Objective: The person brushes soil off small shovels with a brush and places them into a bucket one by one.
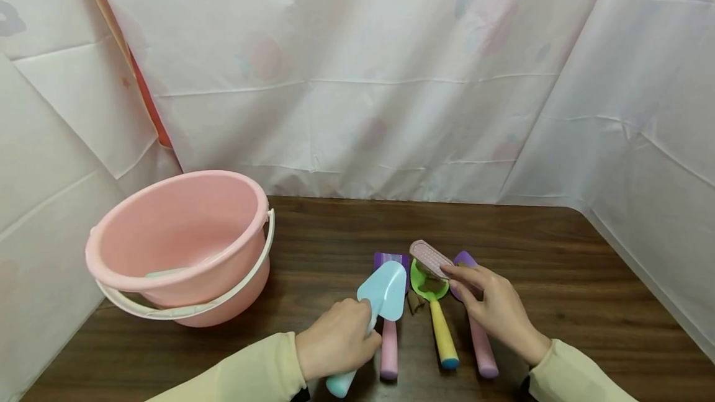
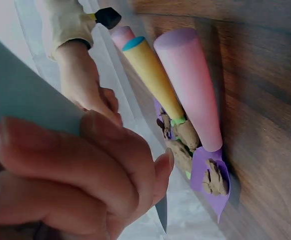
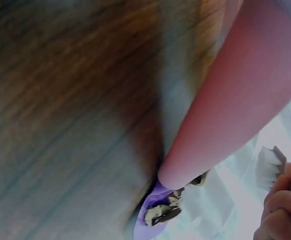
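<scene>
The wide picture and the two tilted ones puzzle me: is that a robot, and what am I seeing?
There is no robot here, just a person using two bare hands. The wide picture comes from a head-worn camera looking forward and down; the tilted ones come from cameras on each wrist. On the wooden table stands a pink bucket, and near the hands lie two purple scoops and a green, yellow-handled tool, with brown clumps on and among them. The left hand grips a light blue trowel; the right hand holds a small pink piece.
</scene>
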`<state>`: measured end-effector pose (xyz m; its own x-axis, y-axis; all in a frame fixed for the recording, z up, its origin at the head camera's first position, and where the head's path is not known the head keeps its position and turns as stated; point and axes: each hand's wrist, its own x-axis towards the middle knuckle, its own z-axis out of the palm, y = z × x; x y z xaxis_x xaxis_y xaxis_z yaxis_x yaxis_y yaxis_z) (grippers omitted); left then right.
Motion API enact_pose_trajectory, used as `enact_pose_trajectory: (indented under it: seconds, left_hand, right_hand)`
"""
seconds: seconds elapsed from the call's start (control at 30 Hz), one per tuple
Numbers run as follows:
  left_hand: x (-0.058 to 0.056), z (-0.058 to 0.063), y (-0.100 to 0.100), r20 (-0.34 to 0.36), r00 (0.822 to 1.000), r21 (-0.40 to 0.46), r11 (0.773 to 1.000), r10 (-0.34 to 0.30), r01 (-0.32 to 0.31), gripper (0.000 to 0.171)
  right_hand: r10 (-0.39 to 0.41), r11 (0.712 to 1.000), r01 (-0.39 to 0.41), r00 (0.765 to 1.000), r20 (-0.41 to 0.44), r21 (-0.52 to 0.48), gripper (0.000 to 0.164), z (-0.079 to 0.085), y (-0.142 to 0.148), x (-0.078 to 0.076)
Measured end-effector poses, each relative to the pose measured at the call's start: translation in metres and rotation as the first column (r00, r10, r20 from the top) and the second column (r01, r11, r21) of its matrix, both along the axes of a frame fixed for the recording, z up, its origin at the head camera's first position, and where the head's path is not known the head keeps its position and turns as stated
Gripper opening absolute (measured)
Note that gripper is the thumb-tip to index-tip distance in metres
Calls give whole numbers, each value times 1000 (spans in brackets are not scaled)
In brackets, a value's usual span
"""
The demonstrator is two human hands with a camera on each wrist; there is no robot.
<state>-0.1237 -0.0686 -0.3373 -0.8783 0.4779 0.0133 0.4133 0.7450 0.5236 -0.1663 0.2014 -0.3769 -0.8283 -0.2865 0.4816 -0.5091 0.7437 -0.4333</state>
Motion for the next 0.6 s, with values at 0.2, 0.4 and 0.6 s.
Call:
enact_pose_trajectory:
  seconds: [0.2,0.4,0.6]
  left_hand:
    - [-4,0,0,36,999,0,1000,-1,1,14]
    - [-7,1,-1,54,998,10,1000,-10,9,15]
    - [-9,1,-1,48,999,18,1000,2,-3,15]
  right_hand:
    - [104,994,-106,991,-79,-19,36,2,-7,9]
    - [240,967,-248,962,-132,-49,39,5,-16,21]
    - [358,931,-364,923,-142,-24,37,5,-21,28]
